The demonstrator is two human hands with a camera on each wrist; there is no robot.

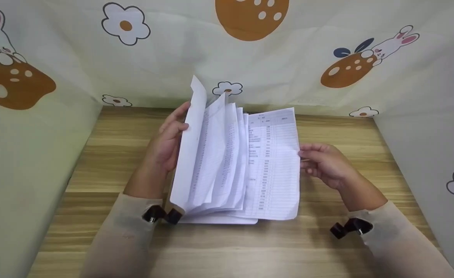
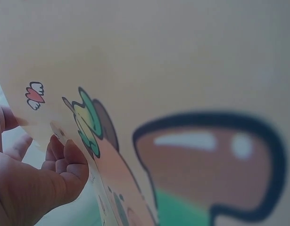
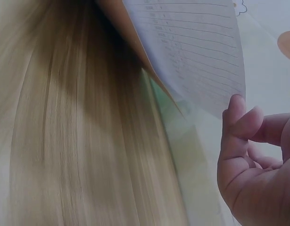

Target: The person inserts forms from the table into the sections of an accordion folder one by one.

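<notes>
An open notebook (image 1: 215,219) with several fanned, partly upright pages lies on the table. Its raised left cover (image 1: 188,154) is white inside; the outside, printed with cartoon pictures, fills the left wrist view. My left hand (image 1: 167,141) grips that cover by its left side, thumb inside and other fingers behind it. On the right spreads a lined page (image 1: 279,166) with printed columns. My right hand (image 1: 323,162) pinches this page's outer edge between thumb and finger; the pinch also shows in the right wrist view, where the page (image 3: 196,52) is lifted and curved.
The wood-grain table (image 1: 227,255) carries the notebook. Pale cloth walls (image 1: 172,50) with rabbit, flower and orange prints enclose the back and both sides, the back one close behind the notebook. Black clips (image 1: 157,214) sit on both sleeves.
</notes>
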